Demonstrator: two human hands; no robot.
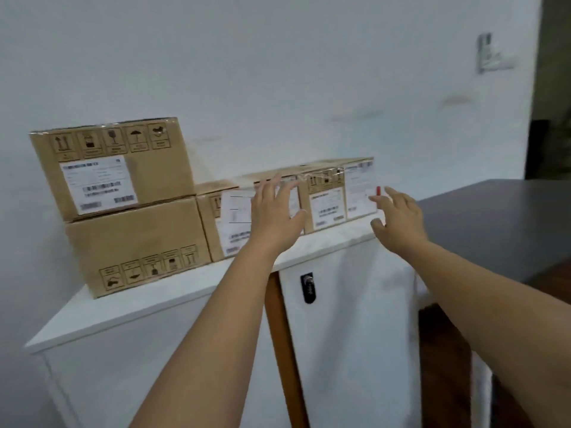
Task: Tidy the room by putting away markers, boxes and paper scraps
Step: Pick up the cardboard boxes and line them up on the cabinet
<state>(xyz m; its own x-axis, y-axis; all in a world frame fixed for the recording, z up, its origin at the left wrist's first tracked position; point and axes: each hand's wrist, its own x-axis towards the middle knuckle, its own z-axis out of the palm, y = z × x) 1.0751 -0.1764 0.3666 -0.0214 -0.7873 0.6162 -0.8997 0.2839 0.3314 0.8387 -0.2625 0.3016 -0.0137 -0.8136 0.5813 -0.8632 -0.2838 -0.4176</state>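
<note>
Several brown cardboard boxes with white labels stand on a white cabinet [185,291] against the wall. Two are stacked at the left: an upper box [117,162] on a lower box [136,242]. A middle box [228,217] and a right box [336,193] stand side by side. My left hand [275,208] is spread open in front of the middle box, fingers straight. My right hand [398,217] hovers open at the right box's right end, just off its face. A small red thing [378,190] shows by its fingertips; blur hides what it is.
The cabinet has a door with a black lock [308,288] and a wooden strip [281,335] beside it. A dark grey table [500,223] adjoins on the right. A white wall runs behind, with a switch plate [491,54] at the upper right.
</note>
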